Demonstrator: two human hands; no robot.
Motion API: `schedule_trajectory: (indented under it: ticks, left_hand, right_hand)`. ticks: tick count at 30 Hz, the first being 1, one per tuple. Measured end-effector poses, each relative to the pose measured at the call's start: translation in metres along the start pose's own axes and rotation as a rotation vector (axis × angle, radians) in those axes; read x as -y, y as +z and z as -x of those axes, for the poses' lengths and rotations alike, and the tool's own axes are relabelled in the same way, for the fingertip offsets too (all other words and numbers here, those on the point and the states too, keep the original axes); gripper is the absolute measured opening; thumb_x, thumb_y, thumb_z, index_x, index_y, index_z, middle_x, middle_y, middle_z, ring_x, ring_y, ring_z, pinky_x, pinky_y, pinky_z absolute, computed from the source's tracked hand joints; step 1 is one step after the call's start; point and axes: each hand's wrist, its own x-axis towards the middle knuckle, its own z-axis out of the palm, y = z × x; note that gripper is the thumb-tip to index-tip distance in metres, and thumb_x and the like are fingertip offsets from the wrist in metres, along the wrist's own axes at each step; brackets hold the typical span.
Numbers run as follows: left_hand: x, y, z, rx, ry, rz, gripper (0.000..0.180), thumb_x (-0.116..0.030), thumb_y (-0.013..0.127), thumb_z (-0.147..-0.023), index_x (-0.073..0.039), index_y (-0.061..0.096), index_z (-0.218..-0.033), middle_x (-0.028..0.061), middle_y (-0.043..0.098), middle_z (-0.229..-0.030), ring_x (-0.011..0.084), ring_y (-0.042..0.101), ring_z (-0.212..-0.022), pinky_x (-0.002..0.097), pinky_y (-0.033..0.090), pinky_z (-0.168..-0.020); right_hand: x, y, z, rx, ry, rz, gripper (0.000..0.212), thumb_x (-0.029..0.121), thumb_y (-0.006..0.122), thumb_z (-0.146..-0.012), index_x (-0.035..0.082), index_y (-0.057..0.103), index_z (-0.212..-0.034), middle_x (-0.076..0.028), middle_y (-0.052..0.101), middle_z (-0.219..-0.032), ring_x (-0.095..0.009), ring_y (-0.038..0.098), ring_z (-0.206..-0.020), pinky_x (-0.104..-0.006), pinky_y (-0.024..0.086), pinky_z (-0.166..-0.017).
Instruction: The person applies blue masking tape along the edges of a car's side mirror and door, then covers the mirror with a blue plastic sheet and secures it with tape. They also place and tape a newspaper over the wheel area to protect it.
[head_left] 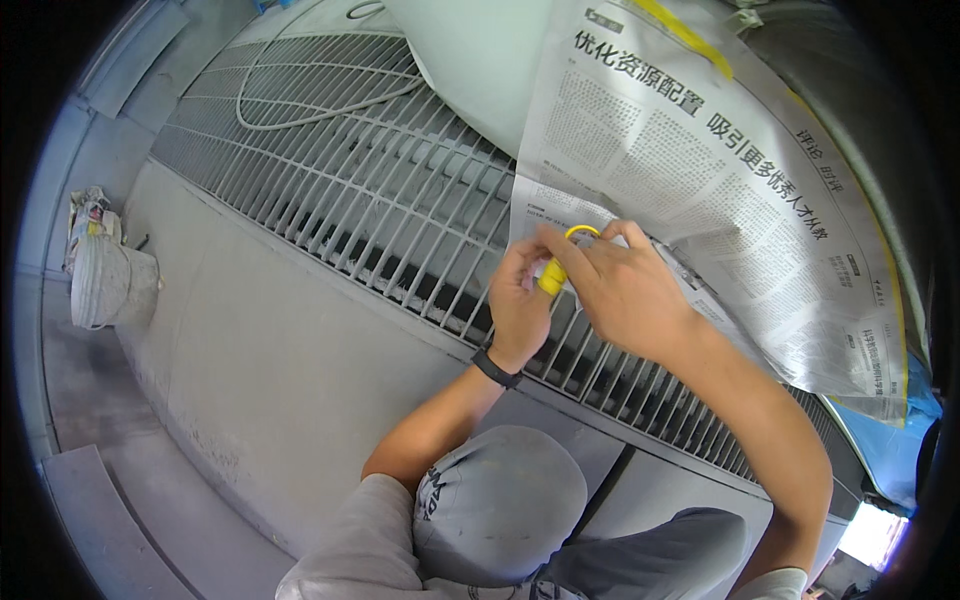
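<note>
**Both hands pinch a yellow tape roll at the newspaper's edge**

The left hand [518,300] is closed around the lower part of a yellow tape roll [556,270], fingers curled in and thumb pressed to its side. The right hand [622,290] is also closed on it from above: the forefinger and thumb pinch the roll's upper loop, and the other fingers fold loosely behind. The roll sits between the two hands, just at the lower left corner of a newspaper sheet [690,170], and most of it is hidden by the fingers.

The newspaper is spread over a pale curved panel [470,60], with strips of yellow tape along its upper and right borders. Its left edge hangs over a metal floor grating [340,190], which runs diagonally from the upper left to the lower right. A thin white hose [300,110] loops on the grating, well apart from the hands. To the left of the grating lies a wide stretch of grey floor [250,350], and a grey bucket [105,285] stuffed with paper stands at its far left edge.

Both forearms rise from the lower edge. The left wrist, wearing a black band [496,367], is nearly straight; the right forearm comes in from the lower right, its wrist bent inward toward the roll. The person's grey-clad knees [500,505] fill the bottom centre.
</note>
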Motion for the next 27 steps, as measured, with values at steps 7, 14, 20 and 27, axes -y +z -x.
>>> schedule_trajectory:
  ticks: [7,14,20,27]
  left_hand:
    - [0.037,-0.03,-0.049,-0.229,0.149,-0.314,0.017,-0.012,0.057,-0.106,0.002,0.054,-0.115,0.0111,0.065,-0.106,0.0182,0.062,-0.095,0.0324,0.05,-0.089]
    - [0.075,0.005,-0.147,-0.574,0.051,-0.432,0.021,-0.002,0.048,-0.095,0.005,0.049,-0.114,0.0236,0.054,-0.114,0.0381,0.053,-0.109,0.0445,0.043,-0.099]
    - [0.07,0.012,-0.139,-0.665,0.172,-0.424,0.039,-0.012,0.057,-0.1,0.008,0.044,-0.13,0.0251,0.048,-0.128,0.0394,0.049,-0.122,0.0483,0.038,-0.109]
    - [0.07,0.038,-0.114,-0.185,0.401,-0.558,0.083,-0.028,0.057,-0.106,0.005,0.007,-0.162,0.0316,0.017,-0.166,0.0423,0.022,-0.154,0.047,0.02,-0.127]
  right_hand:
    - [0.021,0.007,-0.038,0.404,-0.205,0.743,0.035,0.016,0.061,-0.089,0.007,0.069,-0.122,0.0,0.068,-0.08,-0.015,0.063,-0.078,-0.0335,0.034,-0.088]
    - [-0.006,0.008,-0.087,0.721,-0.414,1.21,0.037,0.028,0.054,-0.096,0.009,0.077,-0.117,-0.003,0.074,-0.094,-0.017,0.064,-0.094,-0.0351,0.033,-0.095]
    - [-0.019,0.008,-0.083,0.511,-0.295,1.193,0.027,0.026,0.057,-0.096,0.018,0.081,-0.105,0.0,0.076,-0.094,-0.016,0.062,-0.097,-0.0388,0.03,-0.097]
    - [-0.035,0.022,-0.094,0.365,-0.229,0.854,0.027,0.023,0.061,-0.092,0.007,0.077,-0.108,-0.002,0.071,-0.085,-0.016,0.068,-0.084,-0.0346,0.037,-0.096]
